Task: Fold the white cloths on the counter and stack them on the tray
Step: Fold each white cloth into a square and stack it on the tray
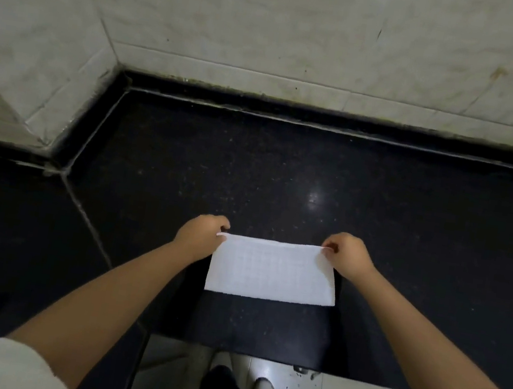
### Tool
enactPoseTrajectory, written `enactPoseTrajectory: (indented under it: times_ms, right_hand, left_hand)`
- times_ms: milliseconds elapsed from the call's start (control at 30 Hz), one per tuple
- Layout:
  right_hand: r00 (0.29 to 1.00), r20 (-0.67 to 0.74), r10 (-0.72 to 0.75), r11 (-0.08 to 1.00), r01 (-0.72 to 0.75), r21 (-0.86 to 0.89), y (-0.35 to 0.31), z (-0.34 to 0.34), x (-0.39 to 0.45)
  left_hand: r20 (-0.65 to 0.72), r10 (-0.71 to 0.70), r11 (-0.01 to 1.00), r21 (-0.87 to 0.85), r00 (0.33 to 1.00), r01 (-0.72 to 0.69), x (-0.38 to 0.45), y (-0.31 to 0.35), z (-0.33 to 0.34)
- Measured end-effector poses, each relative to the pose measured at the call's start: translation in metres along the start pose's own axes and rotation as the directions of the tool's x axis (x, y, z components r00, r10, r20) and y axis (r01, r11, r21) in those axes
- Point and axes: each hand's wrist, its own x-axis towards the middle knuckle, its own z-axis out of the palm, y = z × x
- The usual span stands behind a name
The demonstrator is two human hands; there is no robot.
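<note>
Two hands, the left hand [198, 234] and the right hand [347, 256], each pinch a far corner of one white cloth [272, 270], held taut over the dark tabletop [410, 216] near its front edge

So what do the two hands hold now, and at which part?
The flat white rectangular cloth: left hand and right hand each pinch one far corner.

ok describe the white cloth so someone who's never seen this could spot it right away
Find the black speckled counter below the pale tiled wall. Near its front edge, the left hand and right hand each pinch a far corner of the white cloth. It is the only bright rectangle on the counter.
</note>
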Motion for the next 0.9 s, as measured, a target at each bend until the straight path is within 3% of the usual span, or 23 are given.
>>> enactPoseTrajectory:
  times_ms: [233, 467, 533, 633, 700, 767, 833, 900]
  right_hand:
    - [0.998, -0.058, 0.008, 0.997, -0.013, -0.080, 0.006, 0.023, 0.003]
    - [0.996, 0.094, 0.010, 0.978, 0.010, -0.206, 0.006, 0.019, 0.012]
    - [0.994, 0.102, -0.049, 0.966, 0.074, -0.249, 0.000, 0.004, 0.014]
    - [0.960, -0.162, -0.229, 0.956, 0.190, -0.224, -0.010, -0.037, 0.013]
    - [0.852, -0.417, -0.316, 0.948, 0.264, -0.178, -0.011, -0.060, 0.002]
    - [0.745, -0.549, -0.379, 0.924, 0.336, -0.183, -0.009, -0.068, -0.012]
    - [0.731, -0.555, -0.398, 0.916, 0.355, -0.189, -0.004, -0.057, -0.023]
    - [0.789, -0.492, -0.369, 0.929, 0.304, -0.210, 0.010, -0.029, -0.033]
  left_hand:
    - [-0.031, 0.097, 0.990, 0.108, 0.995, -0.093, 0.022, -0.015, 0.023]
    - [0.106, 0.127, 0.920, 0.358, 0.986, -0.157, 0.022, -0.010, 0.025]
    - [0.056, 0.191, 0.914, 0.353, 0.980, -0.198, 0.022, -0.002, 0.015]
    - [-0.199, 0.354, 0.921, 0.246, 0.914, -0.303, 0.028, 0.009, -0.020]
    - [-0.345, 0.426, 0.901, 0.245, 0.837, -0.357, 0.025, 0.018, -0.047]
    - [-0.425, 0.516, 0.853, 0.337, 0.744, -0.399, 0.020, 0.028, -0.062]
    - [-0.358, 0.554, 0.815, 0.419, 0.752, -0.400, 0.013, 0.030, -0.056]
    - [-0.216, 0.542, 0.784, 0.479, 0.812, -0.396, 0.002, 0.027, -0.026]
